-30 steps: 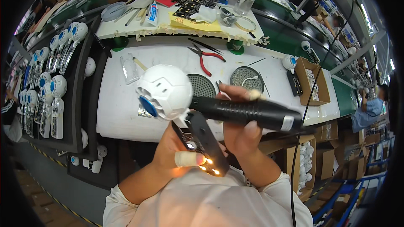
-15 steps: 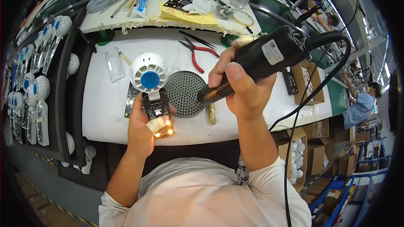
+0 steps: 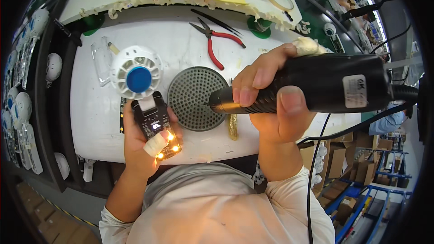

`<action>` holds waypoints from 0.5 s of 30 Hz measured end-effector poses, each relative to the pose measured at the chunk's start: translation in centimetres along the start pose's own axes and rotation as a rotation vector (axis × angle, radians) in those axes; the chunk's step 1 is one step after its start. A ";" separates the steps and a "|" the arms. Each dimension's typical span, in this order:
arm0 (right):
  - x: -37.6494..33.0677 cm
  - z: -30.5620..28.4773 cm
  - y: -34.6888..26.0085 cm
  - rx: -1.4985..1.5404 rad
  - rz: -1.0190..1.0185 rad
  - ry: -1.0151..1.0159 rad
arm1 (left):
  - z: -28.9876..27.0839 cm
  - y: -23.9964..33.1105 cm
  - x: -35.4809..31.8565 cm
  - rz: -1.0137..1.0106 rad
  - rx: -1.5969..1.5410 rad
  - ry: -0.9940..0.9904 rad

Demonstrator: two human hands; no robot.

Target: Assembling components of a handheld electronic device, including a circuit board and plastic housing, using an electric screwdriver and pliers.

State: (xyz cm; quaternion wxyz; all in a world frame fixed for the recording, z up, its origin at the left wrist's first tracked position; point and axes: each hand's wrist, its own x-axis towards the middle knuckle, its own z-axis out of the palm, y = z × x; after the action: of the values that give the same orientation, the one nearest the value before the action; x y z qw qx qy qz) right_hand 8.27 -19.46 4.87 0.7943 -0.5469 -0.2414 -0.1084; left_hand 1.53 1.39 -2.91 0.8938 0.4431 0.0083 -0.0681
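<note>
My left hand (image 3: 135, 147) holds a black circuit board (image 3: 151, 116) with a small lit display and glowing orange lights at its lower end. Joined to the board's top is a white round fan head (image 3: 118, 65) with a blue disc (image 3: 139, 80) at its centre. Pale wrapping covers my left thumb. My right hand (image 3: 282, 126) is closed around a black cylindrical corded tool (image 3: 325, 81), a wrapped finger on top. The tool points left, its narrow end over the edge of a grey perforated round plate (image 3: 196, 99).
Red-handled pliers (image 3: 218, 47) and black tweezers (image 3: 219, 23) lie toward the back of the white worktop. At left stands a dark rack (image 3: 63, 108) with several fan units. A clear plastic piece (image 3: 100, 61) lies behind the fan head. The black cable (image 3: 352, 132) curves down at right.
The view has shifted closer to the worktop. My right hand has brought the tool round to nearly level, its tip still by the round plate. The board and fan head have tilted slightly left.
</note>
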 end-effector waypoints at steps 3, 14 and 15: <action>-0.2 0.2 0.0 -0.007 0.055 0.006 | -0.2 -0.1 0.0 0.007 0.021 0.014; -0.4 0.0 0.2 -0.103 0.129 -0.072 | -0.1 -0.1 0.3 0.006 0.008 0.006; -0.3 -0.2 0.2 -0.159 0.134 -0.089 | -0.2 0.0 0.3 0.000 0.006 0.000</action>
State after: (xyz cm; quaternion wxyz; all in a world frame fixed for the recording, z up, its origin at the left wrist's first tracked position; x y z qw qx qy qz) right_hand 8.12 -19.56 4.48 0.7423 -0.6275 -0.2298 -0.0495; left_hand 1.82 1.49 -3.09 0.8926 0.4457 0.0082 -0.0679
